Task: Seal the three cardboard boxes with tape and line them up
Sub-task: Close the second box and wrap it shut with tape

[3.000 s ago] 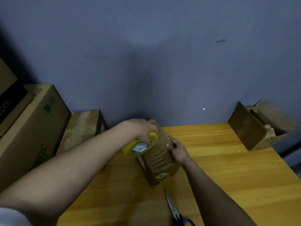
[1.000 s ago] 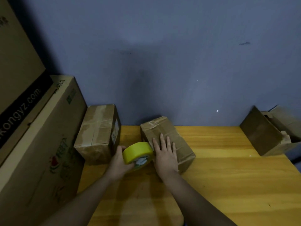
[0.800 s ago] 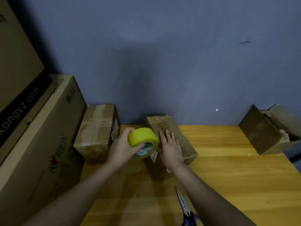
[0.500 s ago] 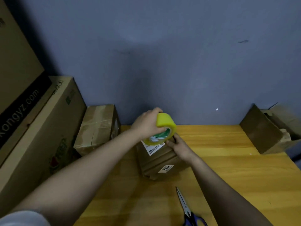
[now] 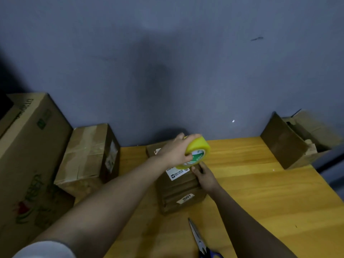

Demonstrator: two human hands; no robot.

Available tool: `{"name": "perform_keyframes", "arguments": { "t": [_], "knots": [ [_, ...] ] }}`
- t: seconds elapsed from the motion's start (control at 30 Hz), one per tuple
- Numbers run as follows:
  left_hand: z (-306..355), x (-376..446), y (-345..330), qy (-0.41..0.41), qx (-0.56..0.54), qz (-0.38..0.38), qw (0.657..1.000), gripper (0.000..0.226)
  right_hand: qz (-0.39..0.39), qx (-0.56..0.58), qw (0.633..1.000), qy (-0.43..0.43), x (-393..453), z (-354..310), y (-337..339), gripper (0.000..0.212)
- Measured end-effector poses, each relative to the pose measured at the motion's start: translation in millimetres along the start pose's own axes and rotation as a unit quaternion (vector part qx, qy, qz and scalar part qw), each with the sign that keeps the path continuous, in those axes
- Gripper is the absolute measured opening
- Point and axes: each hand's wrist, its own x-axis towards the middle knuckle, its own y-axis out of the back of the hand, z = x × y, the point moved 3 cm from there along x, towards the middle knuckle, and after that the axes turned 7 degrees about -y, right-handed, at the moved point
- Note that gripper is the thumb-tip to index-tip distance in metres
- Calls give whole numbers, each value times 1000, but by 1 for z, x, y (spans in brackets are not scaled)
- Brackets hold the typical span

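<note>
A small cardboard box [image 5: 178, 190] with white labels lies in the middle of the wooden table [image 5: 260, 202]. My left hand [image 5: 175, 151] grips a yellow tape roll [image 5: 197, 153] and holds it over the box's far right part. My right hand [image 5: 204, 175] rests on the box's right side, steadying it. A second, taped cardboard box [image 5: 87, 155] stands to the left near the wall. A third box [image 5: 294, 142] with an open, torn flap sits at the table's far right corner.
Scissors [image 5: 199, 241] with blue handles lie on the table in front of the middle box. A large printed carton [image 5: 24, 164] stands at the left. A grey wall [image 5: 167, 71] closes off the back of the table.
The middle box was turned over and pulled nearer, label side up. My left hand carried the tape roll from the box's left side up and over to its far right.
</note>
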Motion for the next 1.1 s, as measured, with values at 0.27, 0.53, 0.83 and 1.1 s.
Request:
{"name": "perform_keyframes", "arguments": {
  "t": [0.27,0.53,0.83,1.1],
  "knots": [
    [2,5,13,-33,102,-64,992,72,-6,14,1000,-11,4,2,-5,35],
    [11,6,18,-42,164,-97,981,71,5,20,999,-26,6,3,-13,29],
    [-2,-21,41,30,209,-152,966,61,-4,-10,1000,-16,2,-2,-9,50],
    [-5,-57,48,49,300,-221,927,61,-18,-24,999,-22,-1,-5,-17,52]
  ]
}}
